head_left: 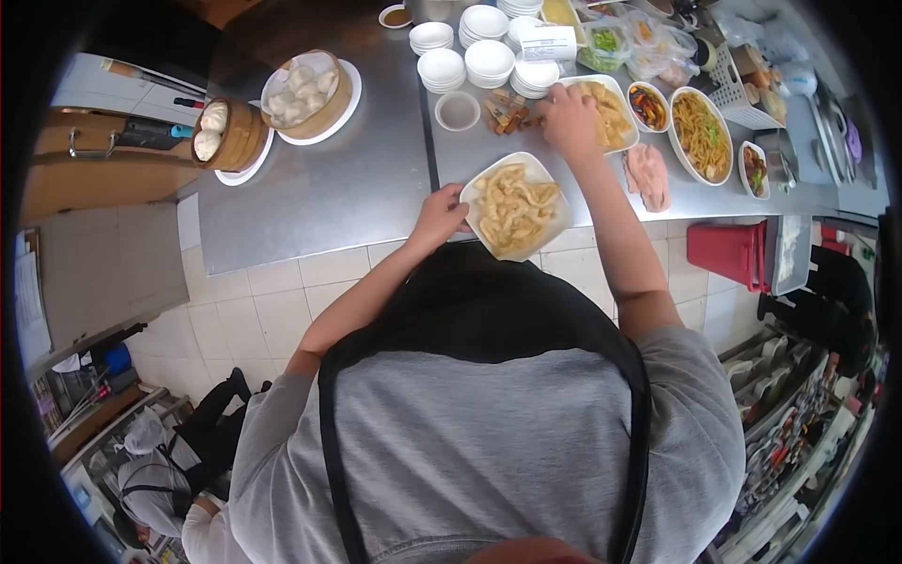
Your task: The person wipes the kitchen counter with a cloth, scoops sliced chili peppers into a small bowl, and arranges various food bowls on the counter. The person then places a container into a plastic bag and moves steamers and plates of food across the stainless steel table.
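My left hand (440, 220) grips the left rim of a square white bowl (561, 226). Fried golden dumpling-like pieces (512, 209) fill it, at the counter's front edge. Farther forward, my right hand (570, 120) reaches down with curled fingers at the left side of a second white bowl (628, 94) of similar fried pieces (606, 113). Its fingertips are partly hidden; whether they hold the rim or something else does not show. Left of that hand lies a pile of small brown-and-tan packets (505, 113), beside a small grey-white cup (458, 111).
Stacked white bowls (489, 61) stand at the back. Two bamboo steamers (305, 89) (235, 136) with buns sit left on white plates. Right are a noodle dish (702, 136), a pink cloth (646, 177) and a white basket (733, 89). A red bin (725, 252) stands below; other people are behind.
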The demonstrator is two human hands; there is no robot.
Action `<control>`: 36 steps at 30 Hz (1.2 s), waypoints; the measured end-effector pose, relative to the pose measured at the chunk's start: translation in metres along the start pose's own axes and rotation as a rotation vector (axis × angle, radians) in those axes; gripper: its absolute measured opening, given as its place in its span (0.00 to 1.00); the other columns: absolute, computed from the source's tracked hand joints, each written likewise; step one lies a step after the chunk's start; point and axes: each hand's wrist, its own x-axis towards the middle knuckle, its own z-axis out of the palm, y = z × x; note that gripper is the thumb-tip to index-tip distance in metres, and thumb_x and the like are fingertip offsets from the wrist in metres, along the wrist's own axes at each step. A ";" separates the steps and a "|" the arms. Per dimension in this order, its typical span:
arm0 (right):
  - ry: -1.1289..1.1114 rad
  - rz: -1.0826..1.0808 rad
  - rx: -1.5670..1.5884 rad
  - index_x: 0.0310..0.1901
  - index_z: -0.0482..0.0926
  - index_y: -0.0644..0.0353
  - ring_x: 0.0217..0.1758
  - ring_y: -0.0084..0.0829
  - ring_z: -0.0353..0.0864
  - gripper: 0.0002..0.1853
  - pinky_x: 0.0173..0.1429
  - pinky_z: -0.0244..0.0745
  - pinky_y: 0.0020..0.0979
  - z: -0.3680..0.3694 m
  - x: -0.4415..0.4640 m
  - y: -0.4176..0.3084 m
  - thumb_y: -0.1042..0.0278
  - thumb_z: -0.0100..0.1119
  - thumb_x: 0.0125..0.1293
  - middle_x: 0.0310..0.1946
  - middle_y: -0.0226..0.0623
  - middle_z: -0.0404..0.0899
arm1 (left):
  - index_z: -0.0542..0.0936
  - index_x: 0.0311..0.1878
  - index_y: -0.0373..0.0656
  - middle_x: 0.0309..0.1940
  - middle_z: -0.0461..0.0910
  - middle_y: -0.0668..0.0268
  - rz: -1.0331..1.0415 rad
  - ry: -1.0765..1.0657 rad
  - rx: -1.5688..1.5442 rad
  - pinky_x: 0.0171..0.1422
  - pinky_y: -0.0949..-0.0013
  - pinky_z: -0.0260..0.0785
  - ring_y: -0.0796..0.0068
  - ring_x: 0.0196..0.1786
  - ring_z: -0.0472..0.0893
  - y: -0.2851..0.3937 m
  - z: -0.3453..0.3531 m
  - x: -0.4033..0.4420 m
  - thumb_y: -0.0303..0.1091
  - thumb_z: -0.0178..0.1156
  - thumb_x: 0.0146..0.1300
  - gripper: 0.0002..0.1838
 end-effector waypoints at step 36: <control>0.174 -0.250 1.070 0.29 0.76 0.56 0.27 0.31 0.78 0.05 0.35 0.71 0.29 0.042 0.284 -0.295 0.77 0.58 0.49 0.22 0.36 0.77 | 0.73 0.45 0.36 0.36 0.77 0.60 0.007 0.974 -0.338 0.40 0.71 0.72 0.71 0.37 0.78 -0.078 -0.139 -0.186 0.31 0.52 0.61 0.11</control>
